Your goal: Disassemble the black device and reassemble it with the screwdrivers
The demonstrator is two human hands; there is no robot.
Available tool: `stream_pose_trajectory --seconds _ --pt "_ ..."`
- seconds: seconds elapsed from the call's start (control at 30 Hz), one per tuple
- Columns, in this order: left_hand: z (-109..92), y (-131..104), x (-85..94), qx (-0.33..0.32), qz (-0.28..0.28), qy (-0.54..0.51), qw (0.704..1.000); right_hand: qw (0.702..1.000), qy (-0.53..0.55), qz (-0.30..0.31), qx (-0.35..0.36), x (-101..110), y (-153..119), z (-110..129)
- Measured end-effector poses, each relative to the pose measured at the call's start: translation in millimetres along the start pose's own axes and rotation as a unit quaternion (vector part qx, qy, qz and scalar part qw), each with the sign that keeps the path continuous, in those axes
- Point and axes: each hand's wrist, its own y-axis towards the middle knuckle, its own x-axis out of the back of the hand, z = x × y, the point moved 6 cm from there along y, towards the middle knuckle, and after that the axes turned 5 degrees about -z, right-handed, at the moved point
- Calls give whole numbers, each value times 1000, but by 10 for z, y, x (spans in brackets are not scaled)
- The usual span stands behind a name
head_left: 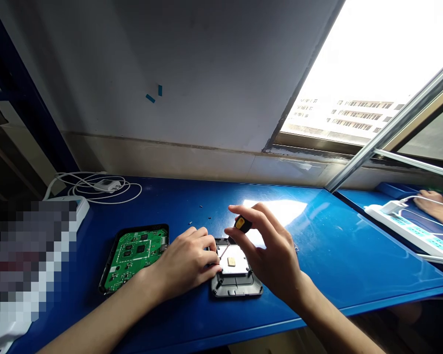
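Note:
My right hand [268,241] grips a screwdriver [241,223] with a black and yellow handle between thumb and fingers. Its thin shaft slants down and left to the left side of a metal plate [236,265] with a small tan pad on it. That plate lies in a dark plastic cover [236,290] on the blue table. My left hand [190,258] rests at the cover's left edge, fingers bent close together by the screwdriver's tip; what they hold, if anything, is hidden. Left of it lies a green circuit board [136,253] in a black housing, partly behind my left forearm.
Several small screws [190,222] lie behind the cover. A white cable with an adapter [109,185] is coiled at the back left, near a white device [81,209]. At right, past a metal frame [358,164], are a power strip [409,228] and another person's hand [430,204].

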Motion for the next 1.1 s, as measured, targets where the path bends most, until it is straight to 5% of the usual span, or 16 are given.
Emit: stream_pose_trajectory --seconds 0.5,1.1 --pt "25 -9 -13 24 10 -18 1000 995 70 73 -19 12 -46 -70" --pt "44 10 -10 34 22 -9 999 998 5 55 -11 54 49 -96"
